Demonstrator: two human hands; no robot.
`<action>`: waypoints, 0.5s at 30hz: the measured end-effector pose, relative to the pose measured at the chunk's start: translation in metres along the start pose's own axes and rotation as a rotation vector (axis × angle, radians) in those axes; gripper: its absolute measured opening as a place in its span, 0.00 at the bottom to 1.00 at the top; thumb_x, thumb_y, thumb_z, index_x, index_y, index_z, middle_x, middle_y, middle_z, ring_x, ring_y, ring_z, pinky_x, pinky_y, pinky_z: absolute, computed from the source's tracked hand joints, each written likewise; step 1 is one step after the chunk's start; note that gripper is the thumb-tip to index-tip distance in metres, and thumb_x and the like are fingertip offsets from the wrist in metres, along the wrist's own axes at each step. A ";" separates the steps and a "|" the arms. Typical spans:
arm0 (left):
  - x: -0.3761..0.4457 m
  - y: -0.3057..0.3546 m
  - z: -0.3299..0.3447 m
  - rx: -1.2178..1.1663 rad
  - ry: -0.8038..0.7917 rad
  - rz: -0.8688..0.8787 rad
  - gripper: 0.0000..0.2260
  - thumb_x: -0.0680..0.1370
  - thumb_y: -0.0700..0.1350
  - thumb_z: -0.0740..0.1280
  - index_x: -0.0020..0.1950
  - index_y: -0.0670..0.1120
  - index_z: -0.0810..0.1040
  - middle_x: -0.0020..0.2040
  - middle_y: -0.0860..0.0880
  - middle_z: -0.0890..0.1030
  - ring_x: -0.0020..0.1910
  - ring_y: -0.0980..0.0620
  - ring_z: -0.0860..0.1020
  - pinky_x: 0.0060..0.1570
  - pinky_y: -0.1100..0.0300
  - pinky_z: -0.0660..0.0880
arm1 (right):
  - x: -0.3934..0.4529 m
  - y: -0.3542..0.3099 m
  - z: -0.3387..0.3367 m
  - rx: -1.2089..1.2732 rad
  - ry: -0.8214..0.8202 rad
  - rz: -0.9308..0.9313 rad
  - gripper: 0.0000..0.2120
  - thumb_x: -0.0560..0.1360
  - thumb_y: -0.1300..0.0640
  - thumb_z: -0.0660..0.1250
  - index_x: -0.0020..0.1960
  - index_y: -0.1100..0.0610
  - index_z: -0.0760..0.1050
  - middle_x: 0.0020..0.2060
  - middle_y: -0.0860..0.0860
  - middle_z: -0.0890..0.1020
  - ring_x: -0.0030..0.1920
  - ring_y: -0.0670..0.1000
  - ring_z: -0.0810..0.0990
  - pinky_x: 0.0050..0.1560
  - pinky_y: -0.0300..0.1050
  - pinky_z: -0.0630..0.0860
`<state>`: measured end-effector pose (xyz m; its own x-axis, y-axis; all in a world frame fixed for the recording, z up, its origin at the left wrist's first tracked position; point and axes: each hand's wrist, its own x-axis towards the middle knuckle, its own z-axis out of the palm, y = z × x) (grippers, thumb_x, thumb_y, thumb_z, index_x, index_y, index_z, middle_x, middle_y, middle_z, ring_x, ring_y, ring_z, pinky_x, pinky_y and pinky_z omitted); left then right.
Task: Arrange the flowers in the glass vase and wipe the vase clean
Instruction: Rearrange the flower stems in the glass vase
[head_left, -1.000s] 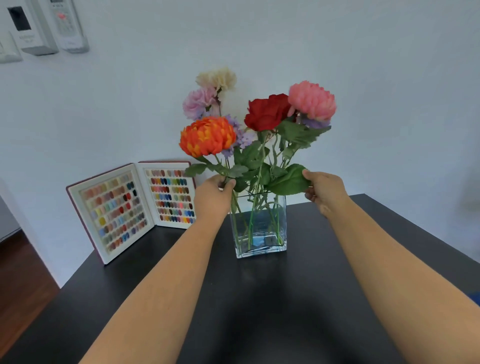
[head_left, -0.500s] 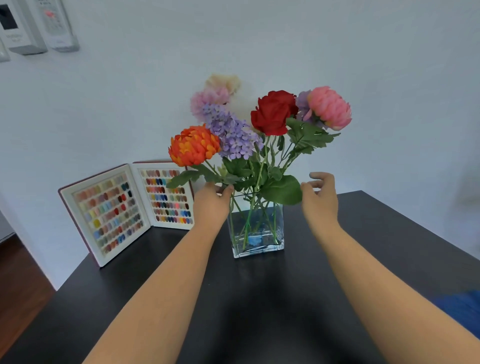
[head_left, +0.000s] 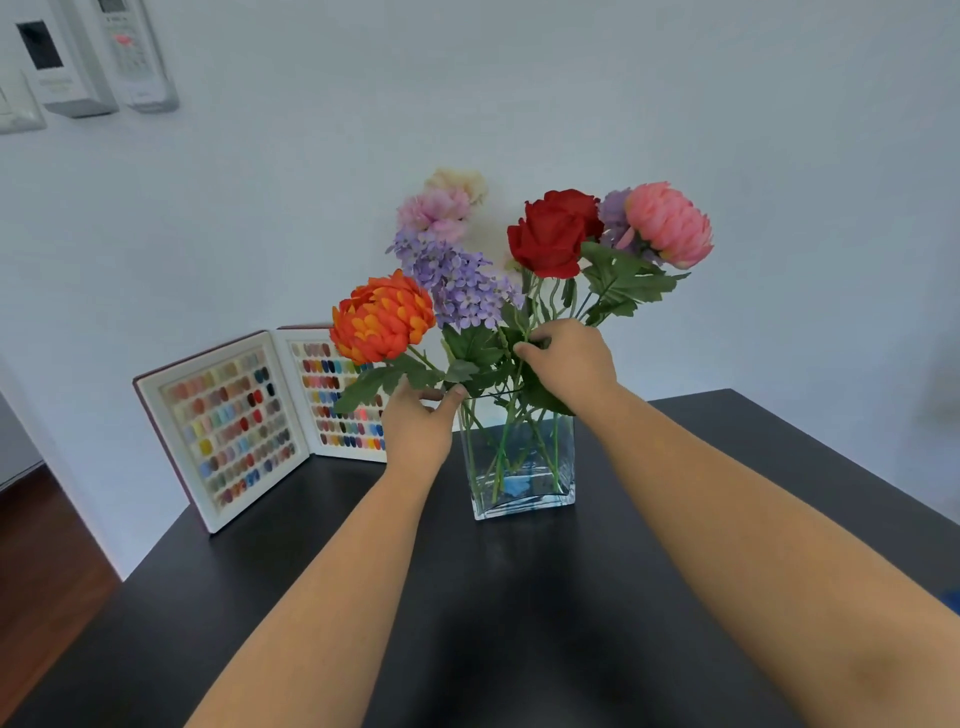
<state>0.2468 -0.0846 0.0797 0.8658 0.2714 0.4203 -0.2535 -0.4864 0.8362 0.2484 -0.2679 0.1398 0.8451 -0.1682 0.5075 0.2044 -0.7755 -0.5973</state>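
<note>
Head camera view, looking down over two bare forearms toward a square glass vase (head_left: 522, 457) that stood on a black table (head_left: 467, 613). Much was hard to make out. Leaves and the right hand (head_left: 569, 364) covered the vase's upper right rim, and a blue shape at the bottom of the vase could not be identified through the glass. Behind the vase, a cream flower (head_left: 457, 182) was blurred and partly covered by a pale pink flower (head_left: 435, 214). A second purple bloom was mostly hidden between the red rose (head_left: 553, 231) and the pink chrysanthemum (head_left: 669, 224). Left of the vase, an open sample book (head_left: 249, 421) of coloured nail tips leaned against the wall; the left hand (head_left: 418, 428) and the leaves cut off its right page. High on the wall to the vase's left, mounted control units (head_left: 88, 57) were cropped by the frame edge, and their lettering was too blurred to read.

The left hand, fingers curled, pinched the stem of the orange chrysanthemum (head_left: 382, 317) just left of the vase's rim. The right hand, fingers bent, gripped stems and leaves directly above the vase, below the rose. A purple hydrangea (head_left: 457, 280) rose between the orange bloom and the rose.
</note>
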 end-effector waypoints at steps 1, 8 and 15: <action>0.000 -0.001 -0.001 -0.006 0.007 -0.018 0.13 0.74 0.57 0.71 0.39 0.50 0.75 0.60 0.40 0.80 0.58 0.40 0.78 0.54 0.50 0.74 | 0.002 -0.001 0.002 0.067 0.001 -0.006 0.10 0.75 0.50 0.68 0.44 0.57 0.83 0.39 0.52 0.83 0.39 0.53 0.79 0.39 0.46 0.77; -0.006 -0.001 -0.007 -0.189 0.038 -0.027 0.14 0.74 0.55 0.72 0.40 0.44 0.82 0.41 0.41 0.82 0.58 0.38 0.78 0.56 0.42 0.75 | 0.011 -0.007 0.000 0.187 -0.024 -0.097 0.04 0.76 0.55 0.66 0.45 0.53 0.78 0.31 0.45 0.75 0.32 0.42 0.71 0.30 0.35 0.63; -0.030 0.011 0.009 -0.580 0.030 -0.083 0.20 0.75 0.46 0.73 0.63 0.39 0.75 0.43 0.48 0.83 0.42 0.54 0.82 0.55 0.52 0.78 | 0.004 0.009 0.004 0.410 -0.067 -0.163 0.05 0.74 0.60 0.67 0.44 0.51 0.73 0.40 0.47 0.78 0.38 0.49 0.74 0.41 0.41 0.70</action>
<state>0.2221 -0.1060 0.0730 0.8825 0.3164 0.3481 -0.3875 0.0695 0.9193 0.2557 -0.2731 0.1340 0.8126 -0.0135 0.5827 0.5057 -0.4807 -0.7164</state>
